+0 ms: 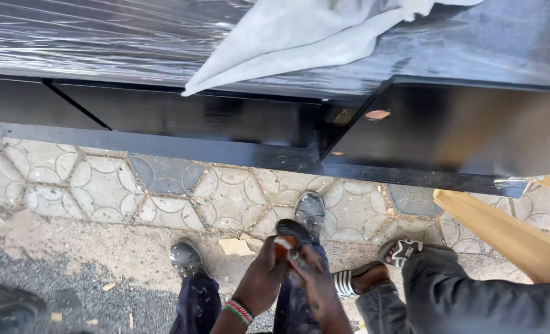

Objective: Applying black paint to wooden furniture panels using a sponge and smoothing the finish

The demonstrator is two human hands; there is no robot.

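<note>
Down at six o'clock of my view, my two hands meet over my own legs. My left hand [264, 272], with a beaded red, white and green wristband [239, 311] on its wrist, is curled shut around a small reddish-brown object [283, 245]; only the top of that object shows above the fingers, and I cannot tell what it is. My right hand [312, 275] comes in from five o'clock and its fingers press against the same object and against the left hand, closed in on it rather than spread.

Below the hands I see my dark trousers and two worn shoes, one [185, 258] at seven o'clock of the hands and the other [310, 212] just above them at twelve o'clock, both standing on the patterned hexagon paving [102, 185]. A scrap of cardboard [236, 247] lies on the ground between the shoes.

Across the upper half runs a glossy black cabinet [238, 120], its top wrapped in clear film, with a grey cloth [300, 37] draped on it at twelve o'clock.

At four o'clock another person's sandalled foot [374, 275] and grey-clad leg [473, 297] stand close beside mine, and a tan board [510, 232] leans at three o'clock.
</note>
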